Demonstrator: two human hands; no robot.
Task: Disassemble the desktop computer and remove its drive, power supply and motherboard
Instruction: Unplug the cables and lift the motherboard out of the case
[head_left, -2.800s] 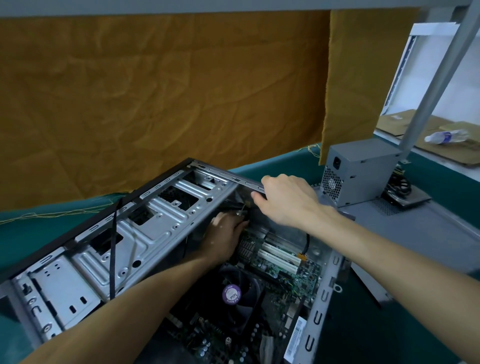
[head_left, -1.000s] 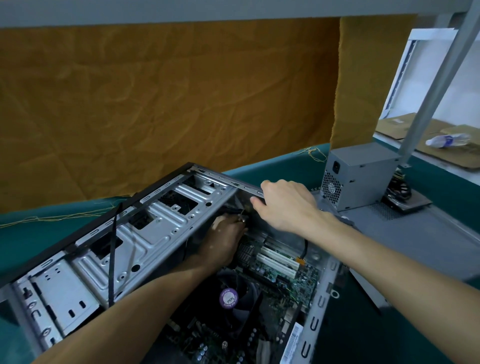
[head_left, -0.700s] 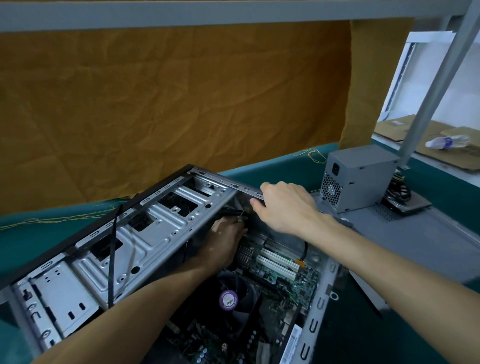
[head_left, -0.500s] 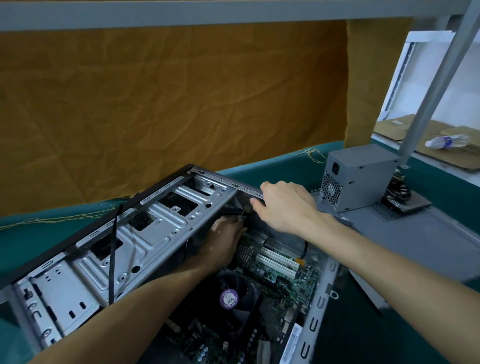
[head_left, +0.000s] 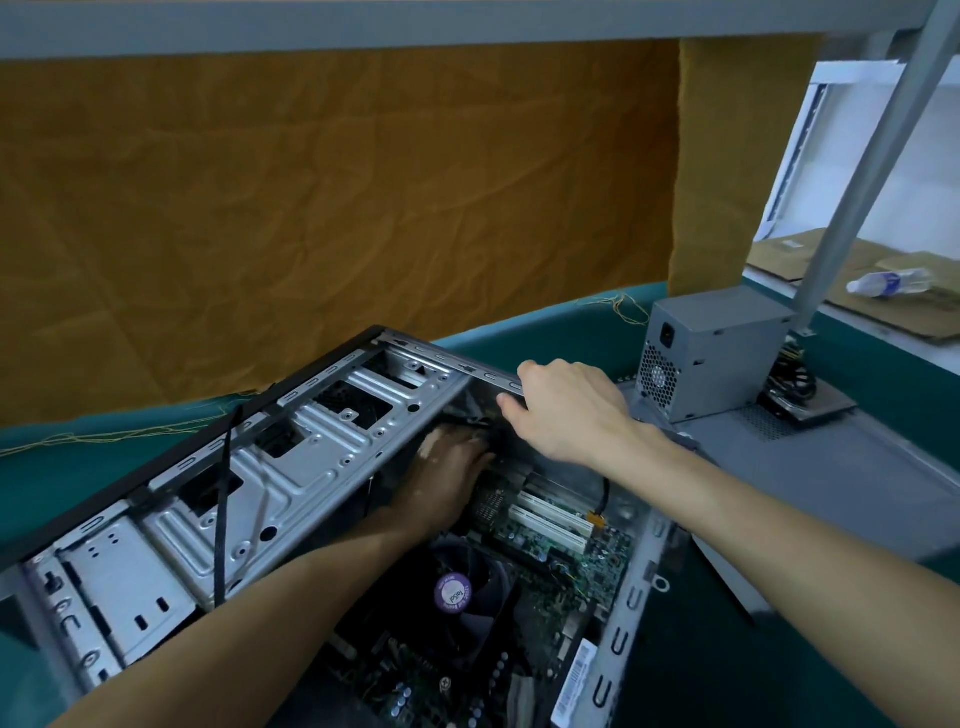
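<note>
Fingers of the left hand, curled out of sight at the green motherboard's far corner inside the grey steel case, hide their grip; the right hand clasps the case's rim just above.

No legible text; print on purple fan sticker and white barcode label too blurred.
</note>
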